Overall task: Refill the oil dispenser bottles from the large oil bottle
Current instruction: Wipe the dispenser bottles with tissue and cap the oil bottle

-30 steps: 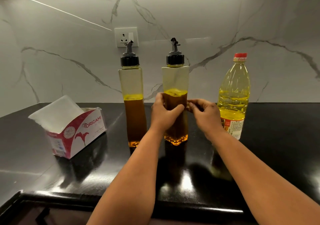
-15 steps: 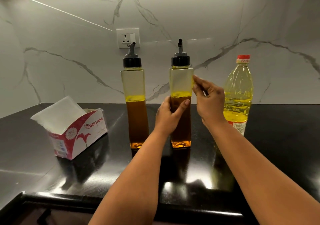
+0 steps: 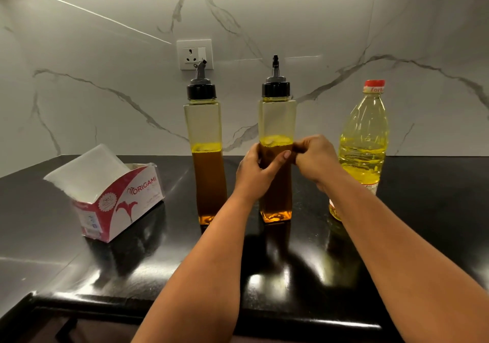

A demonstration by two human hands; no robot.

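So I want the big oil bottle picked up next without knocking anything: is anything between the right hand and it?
Nothing visible: the right hand sits at the right dispenser bottle, with bare countertop between it and the large oil bottle.

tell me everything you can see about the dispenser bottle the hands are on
The right dispenser bottle is tall, square-sided and clear, like plastic or glass, with a black cap and a thin upright pour spout. Dark amber oil fills it a bit over halfway. It stands upright on the black counter. The left hand grips its middle, thumb across the front; the right hand touches its right side with curled fingers.
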